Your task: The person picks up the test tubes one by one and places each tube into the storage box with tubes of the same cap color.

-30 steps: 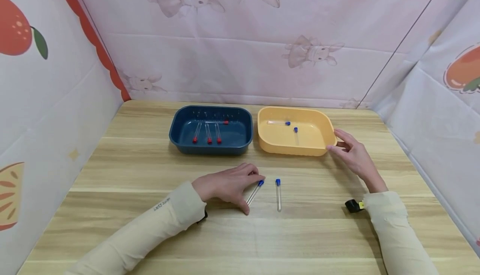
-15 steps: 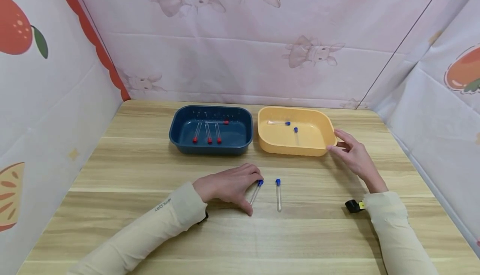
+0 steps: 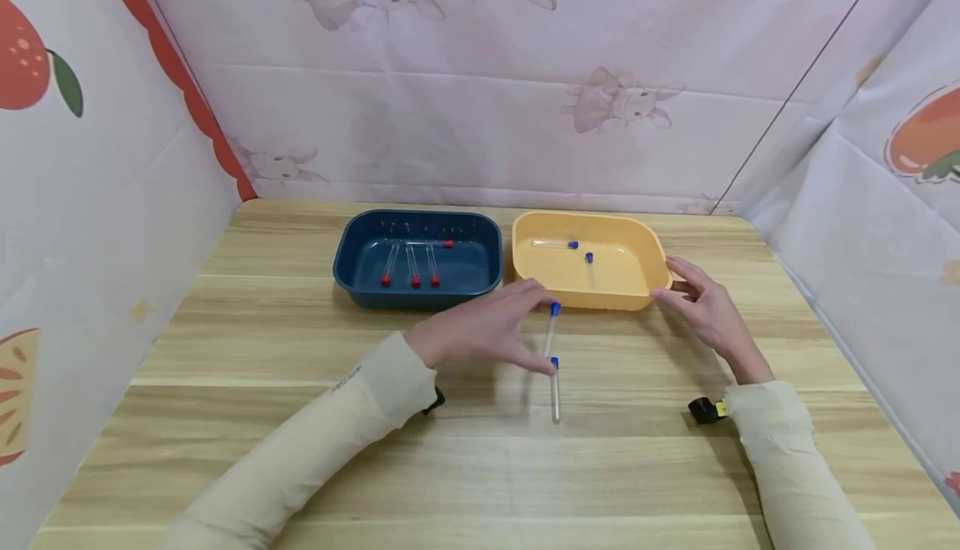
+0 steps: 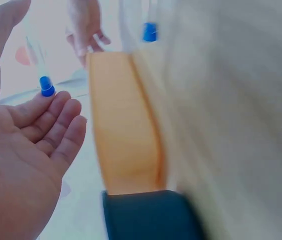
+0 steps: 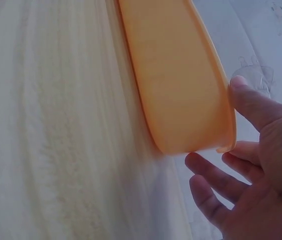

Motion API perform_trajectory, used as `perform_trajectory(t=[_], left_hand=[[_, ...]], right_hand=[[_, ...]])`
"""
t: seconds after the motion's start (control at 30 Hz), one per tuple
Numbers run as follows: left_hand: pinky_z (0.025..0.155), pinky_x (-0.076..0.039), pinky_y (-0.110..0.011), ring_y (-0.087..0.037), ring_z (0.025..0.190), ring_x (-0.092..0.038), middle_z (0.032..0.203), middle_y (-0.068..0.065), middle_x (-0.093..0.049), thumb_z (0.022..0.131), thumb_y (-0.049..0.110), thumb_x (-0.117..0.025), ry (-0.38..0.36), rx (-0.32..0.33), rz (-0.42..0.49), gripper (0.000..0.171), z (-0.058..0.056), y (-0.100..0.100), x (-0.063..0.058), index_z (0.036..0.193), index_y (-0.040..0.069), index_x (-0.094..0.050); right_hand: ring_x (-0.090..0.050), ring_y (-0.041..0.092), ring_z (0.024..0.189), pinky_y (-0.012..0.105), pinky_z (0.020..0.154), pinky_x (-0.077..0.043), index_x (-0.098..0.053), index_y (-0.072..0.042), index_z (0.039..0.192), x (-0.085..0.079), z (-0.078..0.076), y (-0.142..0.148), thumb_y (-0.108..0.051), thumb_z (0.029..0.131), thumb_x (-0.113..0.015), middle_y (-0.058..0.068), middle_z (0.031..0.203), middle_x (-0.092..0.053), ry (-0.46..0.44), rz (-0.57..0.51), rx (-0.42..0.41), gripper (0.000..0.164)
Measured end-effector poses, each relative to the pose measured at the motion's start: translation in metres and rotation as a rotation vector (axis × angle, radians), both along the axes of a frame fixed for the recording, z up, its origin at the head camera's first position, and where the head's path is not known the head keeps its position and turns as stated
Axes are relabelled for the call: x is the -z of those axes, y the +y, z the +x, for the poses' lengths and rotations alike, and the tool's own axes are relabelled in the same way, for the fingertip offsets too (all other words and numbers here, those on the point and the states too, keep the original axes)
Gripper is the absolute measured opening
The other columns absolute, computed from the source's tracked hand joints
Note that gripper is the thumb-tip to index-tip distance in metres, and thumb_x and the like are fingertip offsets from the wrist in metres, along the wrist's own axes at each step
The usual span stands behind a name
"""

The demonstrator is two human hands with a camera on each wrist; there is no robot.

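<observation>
My left hand [image 3: 487, 329] pinches a clear test tube with a blue cap [image 3: 550, 333] lengthwise, the capped end at its fingers and the other end toward its thumb. This tube is lifted above the table, in front of the yellow bin [image 3: 592, 300]. In the left wrist view its blue cap [image 4: 47, 86] rests against the index finger. Just below the held tube, a second blue-capped test tube [image 3: 556, 396] lies on the table. My right hand [image 3: 708, 312] holds the bin's right end; in the right wrist view the thumb [image 5: 248, 92] is at the rim and the fingers are around the corner.
Inside the yellow bin lie two blue-capped tubes [image 3: 589, 262]. To its left stands a dark blue bin [image 3: 420, 300] with several red-capped tubes [image 3: 415, 275]. Printed cloth walls [image 3: 465, 133] enclose the wooden table [image 3: 600, 483] at the back and sides.
My left hand has picked up the tube and moved it up and right, toward the yellow bin. The right hand stays on the bin.
</observation>
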State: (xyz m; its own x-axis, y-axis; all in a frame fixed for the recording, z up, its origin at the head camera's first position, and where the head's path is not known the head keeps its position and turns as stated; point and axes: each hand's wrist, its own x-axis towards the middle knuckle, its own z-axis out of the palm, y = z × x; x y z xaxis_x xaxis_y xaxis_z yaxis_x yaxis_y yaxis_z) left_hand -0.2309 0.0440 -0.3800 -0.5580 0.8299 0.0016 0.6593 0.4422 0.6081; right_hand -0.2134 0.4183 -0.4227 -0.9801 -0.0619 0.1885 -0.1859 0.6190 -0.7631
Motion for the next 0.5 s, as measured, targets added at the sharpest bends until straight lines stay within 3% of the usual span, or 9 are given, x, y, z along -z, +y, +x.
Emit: perform_trajectory(t=[0.23, 0.5], left_hand=[[0.106, -0.048, -0.033, -0.016, 0.124, -0.052, 0.138, -0.004, -0.053, 0.081, 0.057, -0.084, 0.026, -0.079, 0.089, 0.09, -0.023, 0.028, -0.017, 0.148, 0.008, -0.049], [0.101, -0.048, -0.03, -0.015, 0.116, -0.052, 0.133, -0.006, -0.056, 0.08, 0.059, -0.084, 0.029, -0.21, 0.122, 0.09, -0.051, 0.057, -0.011, 0.145, 0.006, -0.052]], right_hand=[[-0.054, -0.014, 0.099, 0.006, 0.079, -0.049, -0.043, 0.004, 0.154, 0.001, -0.003, 0.002, -0.01, 0.1, -0.07, 0.027, 0.159, -0.037, 0.008, -0.003, 0.0, 0.061], [-0.054, -0.014, 0.099, 0.006, 0.079, -0.05, -0.042, 0.006, 0.153, 0.006, -0.002, 0.004, -0.006, 0.1, -0.069, 0.03, 0.159, -0.035, 0.009, -0.018, -0.001, 0.061]])
